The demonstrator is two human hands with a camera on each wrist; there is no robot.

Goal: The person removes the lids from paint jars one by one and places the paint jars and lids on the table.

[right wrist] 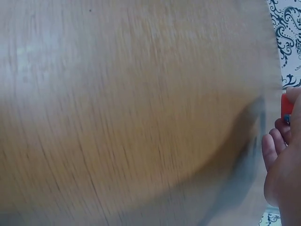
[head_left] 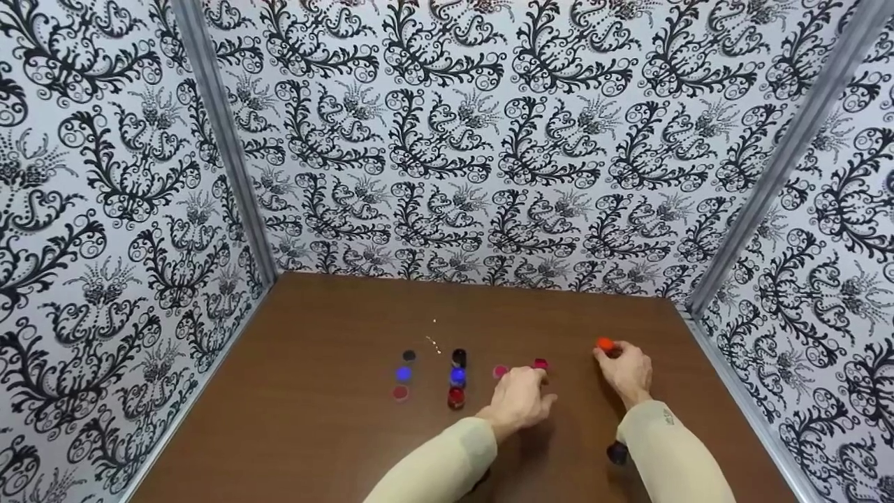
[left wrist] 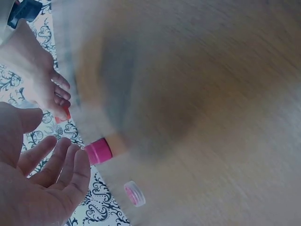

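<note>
In the head view my right hand [head_left: 628, 370] pinches a small orange piece [head_left: 605, 344] between thumb and fingers at the right of the table. The right wrist view catches this orange piece [right wrist: 286, 104] only at its edge, with a bit of blue beside it. My left hand [head_left: 518, 399] hovers over the middle right, fingers loosely bent and empty. Just past its fingertips stands a small pink jar [left wrist: 99, 151]. Near that jar lies a clear-rimmed pink lid [left wrist: 135, 194], which the head view shows as a pink disc [head_left: 501, 372] beyond the left hand.
Left of my left hand, a black jar [head_left: 459, 358], a blue jar [head_left: 457, 376] and a red jar [head_left: 456, 398] form a column. Beside them lie a dark disc [head_left: 409, 356], a blue disc [head_left: 404, 374] and a red disc [head_left: 399, 392]. Patterned walls [head_left: 461, 140] enclose the brown table [head_left: 314, 419].
</note>
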